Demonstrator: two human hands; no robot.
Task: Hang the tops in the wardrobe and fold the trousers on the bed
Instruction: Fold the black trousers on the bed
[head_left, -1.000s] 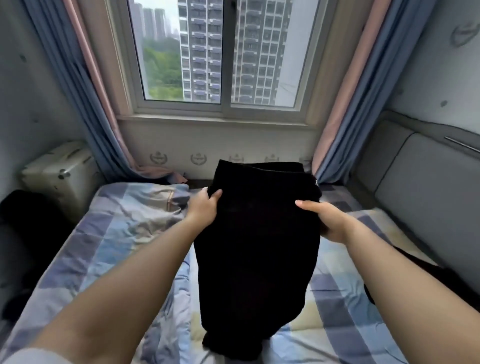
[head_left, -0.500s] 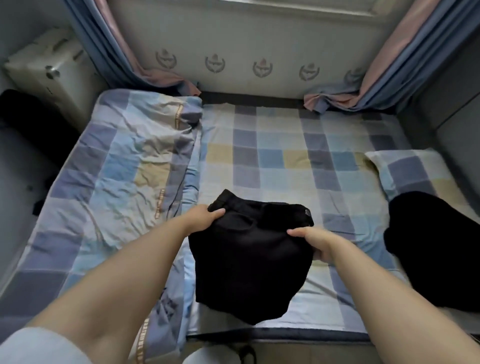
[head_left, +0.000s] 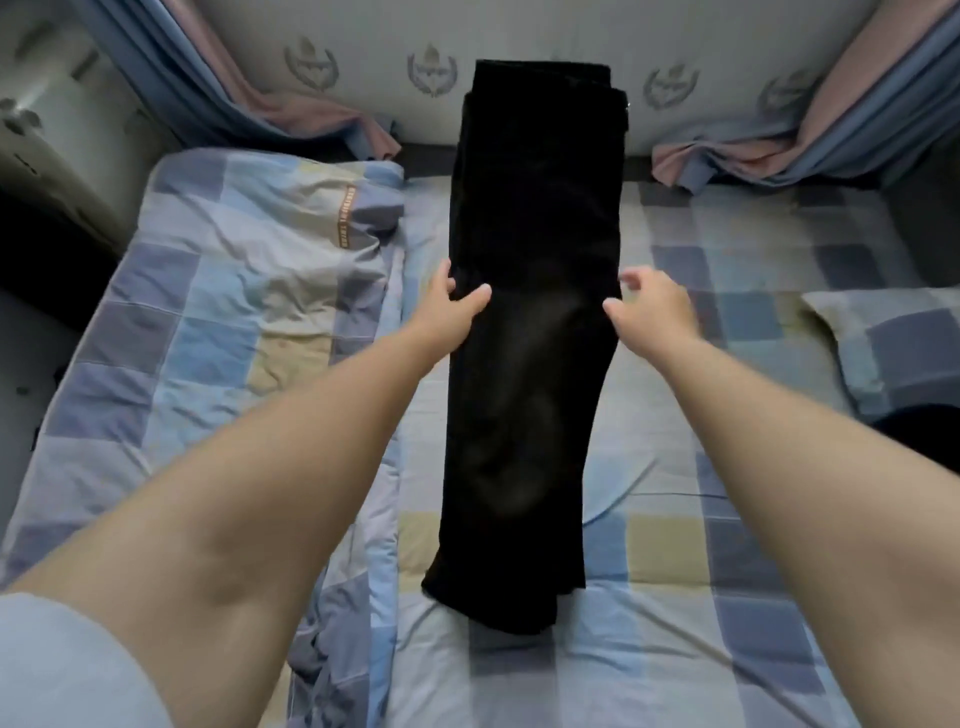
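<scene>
trousers (head_left: 535, 322) lie lengthwise on the bed (head_left: 727, 545), running from the hem nearest the person, between both forearms, out past the hands to the waistband by the wall. they look already doubled leg over leg, though the dark cloth hides the layers.

left hand (head_left: 449, 306) is on the trousers' left edge about halfway along; its thumb lies on top and its fingers curl at the edge, so it seems to pinch the cloth there. right hand (head_left: 649, 306) hovers just beside the right edge, fingers loosely spread and holding nothing; i cannot tell whether a fingertip touches the fabric.

left of the left hand is a rumpled quilt (head_left: 218, 312). right of the right hand is a pillow (head_left: 893, 338), with something dark (head_left: 919, 431) partly showing nearer than it. beyond the hands, curtains (head_left: 322, 109) bunch against the wall.

judging by this, the next fold is across the length. the risks: with only one side gripped, lifting could drag the trousers askew so the edges no longer match; the hem end looks uneven and may bunch inside the fold; the left edge lies close to the quilt and could snag on it.
</scene>
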